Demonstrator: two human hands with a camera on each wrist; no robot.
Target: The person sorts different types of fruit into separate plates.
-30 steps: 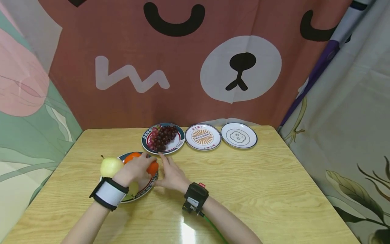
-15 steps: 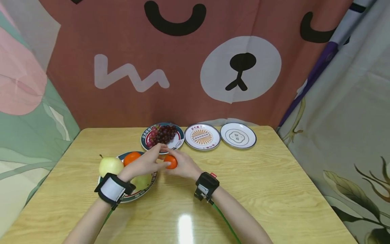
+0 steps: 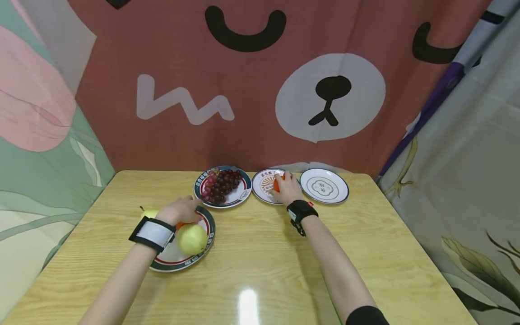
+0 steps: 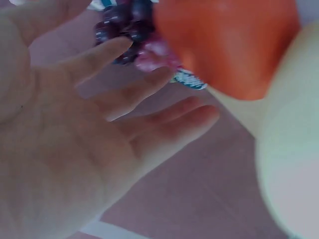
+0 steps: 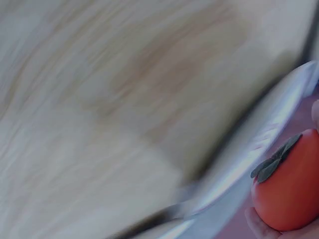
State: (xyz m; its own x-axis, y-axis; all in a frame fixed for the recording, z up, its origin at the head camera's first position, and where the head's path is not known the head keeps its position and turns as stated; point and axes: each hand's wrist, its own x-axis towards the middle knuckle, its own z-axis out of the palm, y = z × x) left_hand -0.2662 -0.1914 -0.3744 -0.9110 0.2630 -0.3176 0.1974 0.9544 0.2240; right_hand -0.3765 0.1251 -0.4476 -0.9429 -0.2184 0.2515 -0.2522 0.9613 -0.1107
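My right hand point(image 3: 290, 189) holds an orange-red persimmon point(image 5: 289, 184) with green leaves on top, over the small sunburst plate point(image 3: 265, 196) at the back. Thumb and fingers lie around the fruit. Over the large dark-rimmed plate point(image 3: 172, 268) at left, my left hand point(image 3: 178, 211) hovers with its fingers apart and holds nothing. Close by its fingertips in the left wrist view is another orange-red persimmon point(image 4: 229, 45), mostly covered by the hand in the head view. A yellow-green pear point(image 3: 192, 239) lies on that plate; a second pear point(image 3: 149, 214) is partly hidden behind the left wrist.
A blue-rimmed plate point(image 3: 239, 197) with a bunch of dark grapes point(image 3: 223, 185) stands at the back, left of the sunburst plate. To the right is a white plate point(image 3: 337, 192) with a grey emblem. A bear-print curtain point(image 3: 183, 144) hangs behind the wooden table point(image 3: 252, 253).
One persimmon left the large plate and passed from my left hand to my right, which carried it right to the sunburst plate. My left hand moved back over the large plate.
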